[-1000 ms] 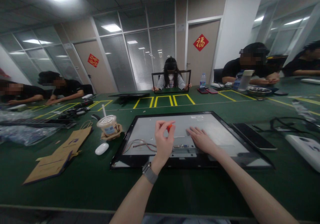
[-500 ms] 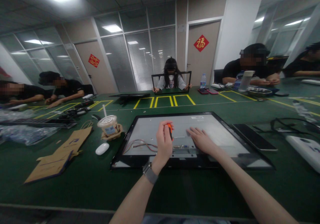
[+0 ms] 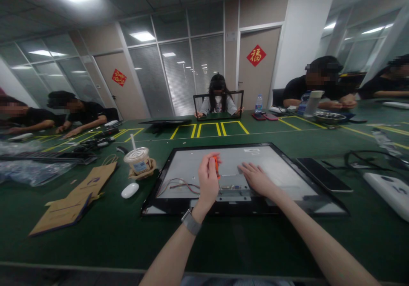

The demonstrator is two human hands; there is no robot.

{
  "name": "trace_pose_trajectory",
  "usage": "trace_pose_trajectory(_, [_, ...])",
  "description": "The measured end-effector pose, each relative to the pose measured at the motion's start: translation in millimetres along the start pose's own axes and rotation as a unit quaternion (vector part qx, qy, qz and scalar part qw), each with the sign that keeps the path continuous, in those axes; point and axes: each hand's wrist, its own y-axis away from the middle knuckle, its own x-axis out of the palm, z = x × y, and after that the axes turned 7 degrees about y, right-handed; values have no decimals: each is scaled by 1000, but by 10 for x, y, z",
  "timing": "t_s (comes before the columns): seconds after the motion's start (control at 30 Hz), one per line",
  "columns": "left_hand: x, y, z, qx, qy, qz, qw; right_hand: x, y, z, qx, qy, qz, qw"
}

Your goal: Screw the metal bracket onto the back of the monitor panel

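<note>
In the head view, a display panel lies on the table with its grey metal back up and a black frame around it. My left hand, with a watch on its wrist, is closed around a screwdriver with an orange and black handle. It stands over the left side of the metal bracket; the tool's tip is hidden. Stretched out flat, my right hand rests on the panel's back, right of the bracket. Thin cables run across the panel's left part.
A drink cup, a white mouse and a brown paper bag are on the left. A black phone and a white device lie on the right. Opposite, a person holds up a black frame; several others sit around.
The handle in my left hand has turned slightly, showing more orange, and the hand has shifted a little left. My right hand stays flat in place.
</note>
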Motion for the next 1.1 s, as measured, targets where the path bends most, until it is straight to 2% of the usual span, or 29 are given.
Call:
trace_pose_trajectory(0.17, [8, -13, -24, 51, -37, -16, 998, 8, 1, 4, 4, 6, -5, 1000])
trace_pose_trajectory(0.27, [-2, -26, -33, 52, -57, -20, 997, -2, 8, 10, 4, 5, -3, 1000])
trace_pose_trajectory(0.37, [-16, -29, -10, 32, -45, -4, 998, -18, 13, 15, 4, 3, -1, 1000])
trace_pose_trajectory(0.53, [2, -13, 17, -55, 53, 27, 997, -25, 11, 17, 4, 6, 2, 1000])
trace_pose_trajectory(0.63, [10, -23, 9, -65, 70, 24, 995, -24, 13, 16, 2, 1, -1, 1000])
trace_pose_trajectory(0.77, [-1, -45, 25, -45, 68, 18, 996, -30, 13, 22, 4, 1, 0, 1000])
trace_pose_trajectory(0.93, [-11, -33, 57, 26, -23, -13, 999, -31, 14, 28, 2, 10, 1, 1000])
trace_pose_trajectory(1.03, [-10, -25, 33, 36, -39, -30, 998, -17, 17, 21, -1, 12, -5, 1000])
trace_pose_trajectory(1.1, [-11, -21, 6, 46, -36, -20, 998, -11, 17, 17, 1, 12, -6, 1000])
